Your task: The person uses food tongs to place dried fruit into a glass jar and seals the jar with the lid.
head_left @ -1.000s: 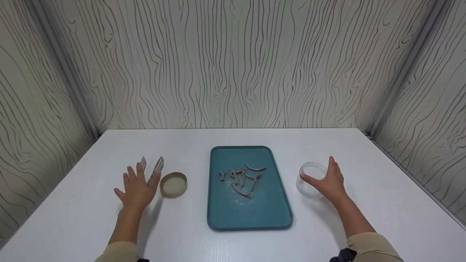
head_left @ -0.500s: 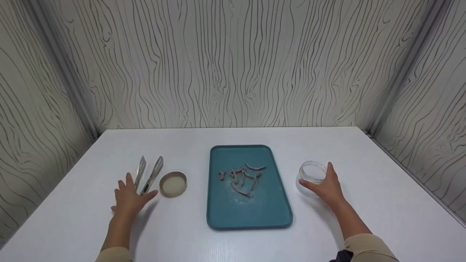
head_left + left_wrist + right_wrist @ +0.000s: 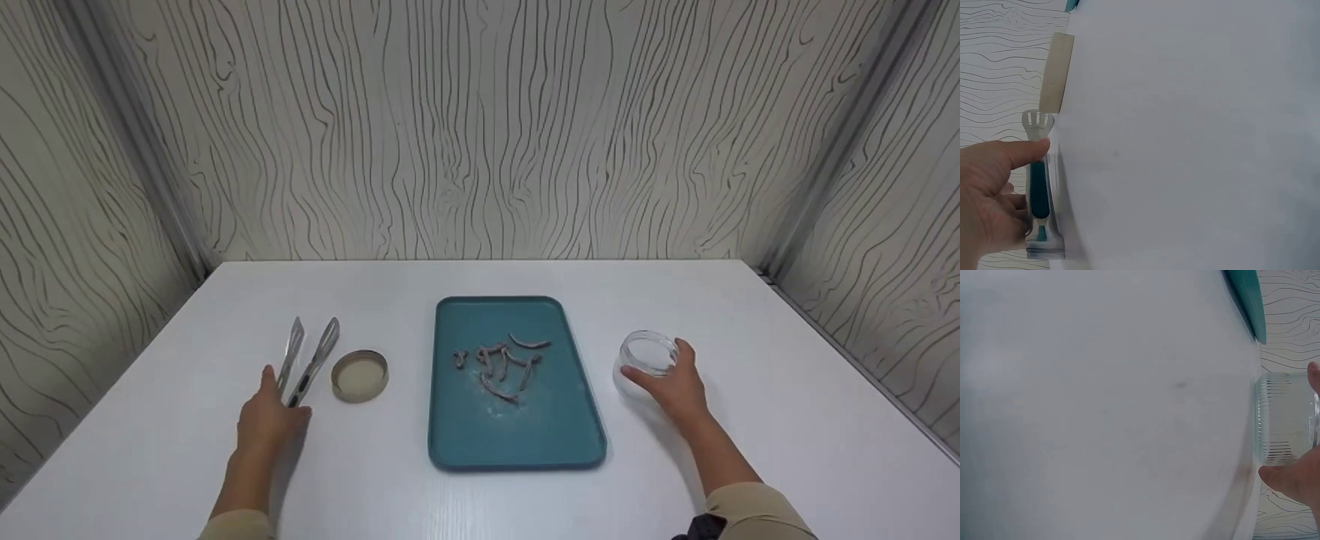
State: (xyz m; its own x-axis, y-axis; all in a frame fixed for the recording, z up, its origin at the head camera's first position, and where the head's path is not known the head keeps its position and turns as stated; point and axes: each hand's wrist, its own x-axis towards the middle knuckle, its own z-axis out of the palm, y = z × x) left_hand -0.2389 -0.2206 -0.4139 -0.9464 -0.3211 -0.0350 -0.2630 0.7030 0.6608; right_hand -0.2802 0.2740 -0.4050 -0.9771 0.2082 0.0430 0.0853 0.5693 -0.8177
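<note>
On the left, my left hand (image 3: 264, 424) grips the handle end of metal tongs (image 3: 324, 345), thumb on one side and fingers on the other. Their slotted tips point away and stand apart. A teal inlay (image 3: 1040, 188) shows on the tongs' arm in the left wrist view. At the right, my right hand (image 3: 675, 386) holds a clear glass jar (image 3: 649, 352) around its side. The jar stands upright without a lid, and its ribbed wall shows in the right wrist view. Between the hands, a teal tray (image 3: 517, 446) bears several thin, twisted brownish strips (image 3: 499, 390).
A shallow round beige lid (image 3: 360, 377) lies hollow side up between the tongs and the tray. Everything stands on a white table (image 3: 390, 487). Wood-patterned panels (image 3: 450, 135) rise behind it and at both sides.
My left hand has drawn back toward the near edge and closed in around the tongs' handle. The right hand's fingers have drawn in against the jar. The tray, strips and lid remain in place.
</note>
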